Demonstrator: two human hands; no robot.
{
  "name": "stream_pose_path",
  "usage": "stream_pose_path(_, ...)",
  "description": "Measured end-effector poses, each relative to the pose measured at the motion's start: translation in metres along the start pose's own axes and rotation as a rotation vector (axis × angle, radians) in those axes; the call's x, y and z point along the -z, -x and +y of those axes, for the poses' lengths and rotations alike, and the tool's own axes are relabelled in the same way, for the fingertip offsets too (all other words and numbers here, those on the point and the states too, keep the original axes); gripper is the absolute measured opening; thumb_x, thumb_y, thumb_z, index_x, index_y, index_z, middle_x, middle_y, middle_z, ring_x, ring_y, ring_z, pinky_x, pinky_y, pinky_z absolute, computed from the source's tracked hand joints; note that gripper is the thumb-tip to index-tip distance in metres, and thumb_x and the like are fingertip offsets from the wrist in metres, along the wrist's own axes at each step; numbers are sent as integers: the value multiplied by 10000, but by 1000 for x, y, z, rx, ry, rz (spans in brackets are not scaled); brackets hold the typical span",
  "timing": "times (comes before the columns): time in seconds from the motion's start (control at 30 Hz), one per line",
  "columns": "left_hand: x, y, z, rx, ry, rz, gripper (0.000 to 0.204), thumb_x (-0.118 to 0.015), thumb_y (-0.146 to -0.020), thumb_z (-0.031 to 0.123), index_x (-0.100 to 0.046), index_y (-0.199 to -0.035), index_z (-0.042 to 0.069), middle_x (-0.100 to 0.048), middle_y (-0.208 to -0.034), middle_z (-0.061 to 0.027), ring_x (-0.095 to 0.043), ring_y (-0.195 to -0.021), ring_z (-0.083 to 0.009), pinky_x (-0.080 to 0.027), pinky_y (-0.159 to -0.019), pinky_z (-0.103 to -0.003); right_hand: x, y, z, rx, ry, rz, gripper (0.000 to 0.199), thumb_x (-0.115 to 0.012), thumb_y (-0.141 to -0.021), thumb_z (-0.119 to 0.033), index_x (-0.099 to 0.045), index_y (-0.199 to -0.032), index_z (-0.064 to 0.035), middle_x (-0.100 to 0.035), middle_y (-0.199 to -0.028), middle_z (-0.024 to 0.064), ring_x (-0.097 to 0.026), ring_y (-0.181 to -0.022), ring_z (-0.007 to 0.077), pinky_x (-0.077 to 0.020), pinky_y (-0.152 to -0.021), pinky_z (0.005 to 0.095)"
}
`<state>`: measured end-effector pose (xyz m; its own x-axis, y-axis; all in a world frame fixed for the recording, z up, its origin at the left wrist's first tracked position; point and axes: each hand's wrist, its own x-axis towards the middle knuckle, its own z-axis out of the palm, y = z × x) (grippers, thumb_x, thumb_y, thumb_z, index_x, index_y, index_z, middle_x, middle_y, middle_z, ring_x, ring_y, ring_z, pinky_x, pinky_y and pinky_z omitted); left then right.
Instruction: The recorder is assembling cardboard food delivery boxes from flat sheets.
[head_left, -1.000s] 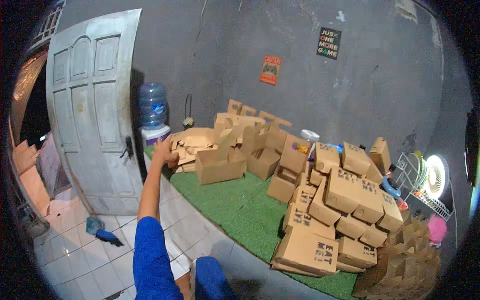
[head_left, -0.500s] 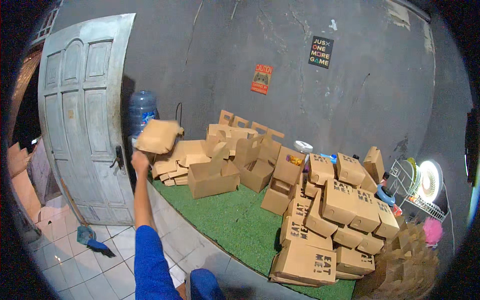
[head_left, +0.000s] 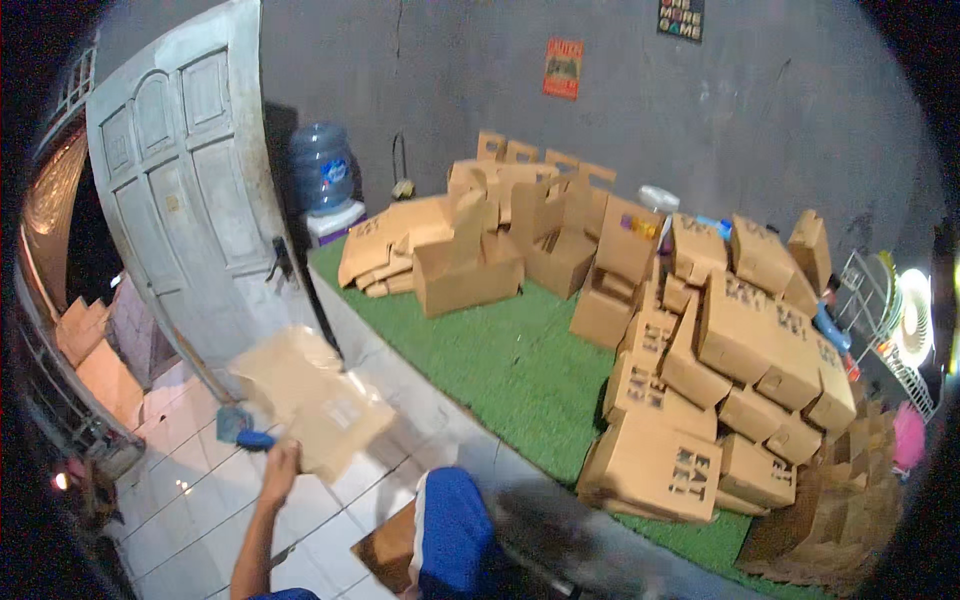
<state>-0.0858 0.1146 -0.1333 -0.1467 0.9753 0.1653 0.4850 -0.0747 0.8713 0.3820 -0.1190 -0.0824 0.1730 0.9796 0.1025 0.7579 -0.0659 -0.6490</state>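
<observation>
My left hand (head_left: 283, 462) is closed on the near left corner of a flat, folded cardboard box (head_left: 320, 400), pale brown and smeared by motion. It hangs above the tiled floor in front of the door. A brown flat piece (head_left: 388, 548) lies low beside my blue-clad knee (head_left: 455, 530). Beyond my hand, a stack of flat cardboard boxes (head_left: 395, 235) rests on the green turf mat (head_left: 480, 370). Next to that stack stands an open handled carton (head_left: 468, 275). My right hand is out of the picture.
A large pile of closed printed cartons (head_left: 750, 320) fills the mat's right side. More brown cartons (head_left: 820, 500) stand at the lower right. A panelled door (head_left: 185, 170) and a blue water bottle (head_left: 323, 170) are at the left. A blue-handled dustpan (head_left: 235, 425) lies by the door.
My left hand has drawn the flat box away from the stack, down and nearer to me. The view has tilted downward and shifted left.
</observation>
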Motion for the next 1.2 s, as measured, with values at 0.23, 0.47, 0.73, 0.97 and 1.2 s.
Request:
stream_pose_path(0.23,-12,66,117,-78,-91,-492,274,-470,-923,186,-581,-1056,-26,-634,-909,-95,-563,-812,-165,-462,-744,-297,-41,38,-14,103,-57,-28,428,-693,-741,-118,-562,-1142,-45,-513,-1212,202,-470,-1167,350,-387,-954,418)
stream_pose_path(0.47,11,58,187,0,-8,-712,231,-524,-893,184,-603,-980,-15,-614,-818,-46,-542,-754,-92,-454,-678,-251,-46,-19,-43,10,-318,2,636,-626,-822,-192,-304,-1344,-22,-347,-1371,183,-403,-1212,364,-302,-1022,444)
stream_pose_path(0.73,-4,67,176,73,51,-722,210,-518,-897,189,-568,-981,3,-572,-762,12,-504,-679,-44,-423,-590,-211,-25,-3,-42,257,-331,101,747,-739,-682,-105,-351,-1310,11,-408,-1318,198,-466,-1169,280,-397,-958,408)
stream_pose_path(0.97,-29,85,137,330,40,-849,164,-505,-898,161,-572,-976,32,-583,-774,20,-514,-659,-44,-430,-570,-215,-37,5,-31,223,-541,192,495,-687,-728,-72,-481,-1173,-4,-502,-1210,171,-547,-1041,251,-457,-860,373)
stream_pose_path(1.2,-61,117,91,498,-52,-1077,246,-506,-903,186,-542,-1084,24,-606,-887,-8,-549,-771,-85,-468,-706,-258,-69,12,3,58,-588,271,130,-663,-754,-55,-594,-864,-42,-581,-1093,136,-603,-938,214,-495,-771,340)
